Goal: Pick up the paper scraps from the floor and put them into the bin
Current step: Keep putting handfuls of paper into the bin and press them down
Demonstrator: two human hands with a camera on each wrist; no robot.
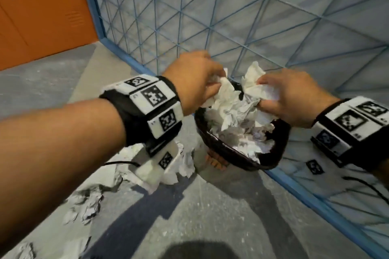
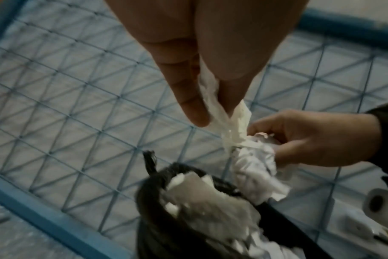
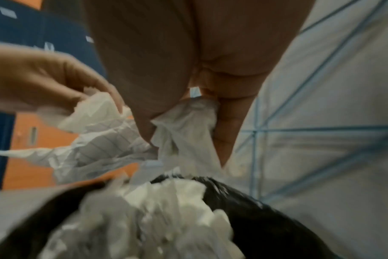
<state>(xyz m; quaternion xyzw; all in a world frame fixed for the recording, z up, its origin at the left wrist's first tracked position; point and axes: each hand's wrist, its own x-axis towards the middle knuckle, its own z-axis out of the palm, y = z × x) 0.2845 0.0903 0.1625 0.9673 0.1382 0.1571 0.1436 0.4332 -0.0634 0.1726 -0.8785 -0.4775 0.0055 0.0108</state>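
Both hands hover over a bin (image 1: 280, 149) lined with a black bag and heaped with crumpled white paper (image 1: 248, 132). My left hand (image 1: 210, 84) pinches a bunch of paper scraps (image 1: 226, 94) above the bin's left side. My right hand (image 1: 267, 92) grips more crumpled paper (image 1: 254, 79) above the bin's right side. In the left wrist view the left hand's fingers (image 2: 193, 105) clamp a white strip (image 2: 217, 112) that runs to the wad (image 2: 253, 163) held by my right hand (image 2: 284, 140). The right wrist view shows lined paper (image 3: 109, 145) stretched between the hands over the bin (image 3: 261, 215).
More paper scraps (image 1: 185, 160) lie on the grey concrete floor (image 1: 210, 206) left of the bin, with others (image 1: 88, 206) lower left. A blue-framed wire mesh panel (image 1: 210, 17) stands right behind the bin. Orange cabinet doors (image 1: 42, 6) fill the upper left.
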